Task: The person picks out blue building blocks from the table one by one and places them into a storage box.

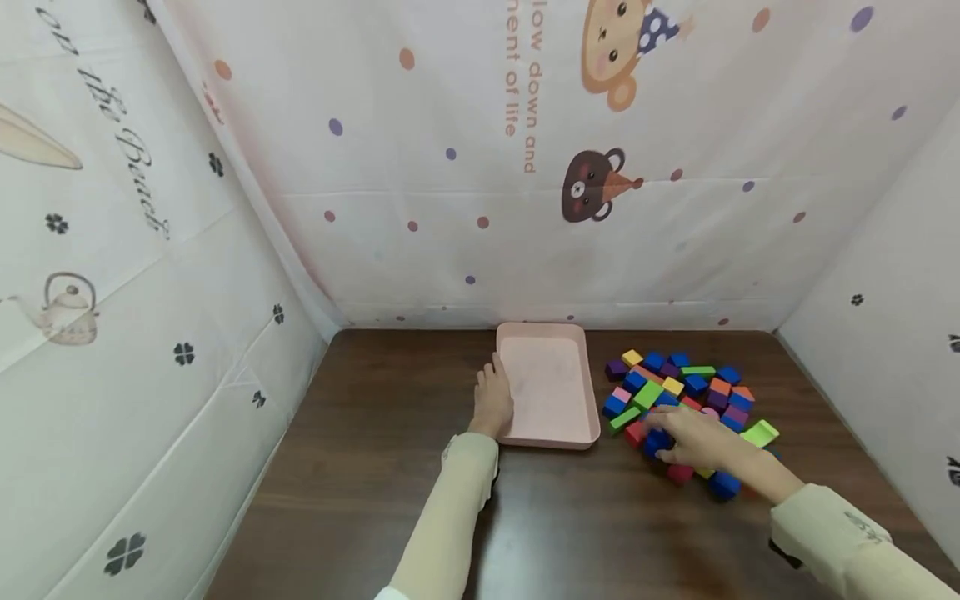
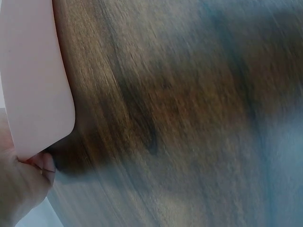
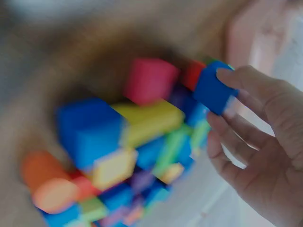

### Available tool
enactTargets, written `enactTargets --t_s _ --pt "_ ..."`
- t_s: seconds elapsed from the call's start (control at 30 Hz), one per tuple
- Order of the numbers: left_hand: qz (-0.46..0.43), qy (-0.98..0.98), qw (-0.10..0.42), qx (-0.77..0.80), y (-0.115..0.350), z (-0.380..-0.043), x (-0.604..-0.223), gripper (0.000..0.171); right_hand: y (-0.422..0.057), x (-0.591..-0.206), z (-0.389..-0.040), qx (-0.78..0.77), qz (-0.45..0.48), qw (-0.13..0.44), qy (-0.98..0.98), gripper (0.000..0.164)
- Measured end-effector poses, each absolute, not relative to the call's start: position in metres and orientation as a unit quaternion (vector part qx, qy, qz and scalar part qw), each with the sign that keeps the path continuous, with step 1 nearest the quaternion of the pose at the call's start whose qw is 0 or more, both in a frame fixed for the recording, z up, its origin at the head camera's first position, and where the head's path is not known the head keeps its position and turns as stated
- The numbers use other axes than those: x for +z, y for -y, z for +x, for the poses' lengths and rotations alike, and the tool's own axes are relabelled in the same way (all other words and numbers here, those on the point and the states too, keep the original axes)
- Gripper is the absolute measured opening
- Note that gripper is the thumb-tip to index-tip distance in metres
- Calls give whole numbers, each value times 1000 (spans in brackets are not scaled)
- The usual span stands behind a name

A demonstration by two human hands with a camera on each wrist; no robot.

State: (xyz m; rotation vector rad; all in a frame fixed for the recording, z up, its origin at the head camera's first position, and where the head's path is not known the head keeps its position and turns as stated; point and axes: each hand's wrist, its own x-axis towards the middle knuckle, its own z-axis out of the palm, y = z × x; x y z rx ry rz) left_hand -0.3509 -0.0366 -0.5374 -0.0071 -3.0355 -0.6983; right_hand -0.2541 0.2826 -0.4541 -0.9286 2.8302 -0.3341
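At the left rim of a shallow pink tray [image 1: 543,383], my left hand [image 1: 492,400] grips the edge. The left wrist view shows its fingers bent around the tray's wall. My right hand [image 1: 697,437] is over the near left part of a spread of coloured blocks. Between its thumb and fingertips it pinches a blue block [image 3: 213,90], seen in the right wrist view. Beside that block lie a red block [image 3: 150,80], a yellow block [image 3: 151,123] and a larger blue block [image 3: 90,132], all blurred. The palm and wrist cover some blocks in the head view.
Other blocks, among them a green block [image 1: 647,393] and a light green curved block [image 1: 761,433], lie right of the tray on the brown wooden table [image 1: 390,467]. Printed white cloth [image 1: 420,167] hangs behind the table and along both sides.
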Motion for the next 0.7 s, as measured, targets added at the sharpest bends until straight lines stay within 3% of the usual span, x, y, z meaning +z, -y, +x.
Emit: enactTargets --t_s 0.2,0.47,0.7 --pt "3 976 9 -217 42 -342 -548 79 -270 -415 -291 -145 -346 126 -918 26" --pt "-6 984 19 -180 37 -342 -546 84 -208 -396 -367 -150 -394 56 -905 26" --pt "-1 986 47 -158 40 -347 -548 82 -134 -412 -424 -140 -371 71 -915 32"
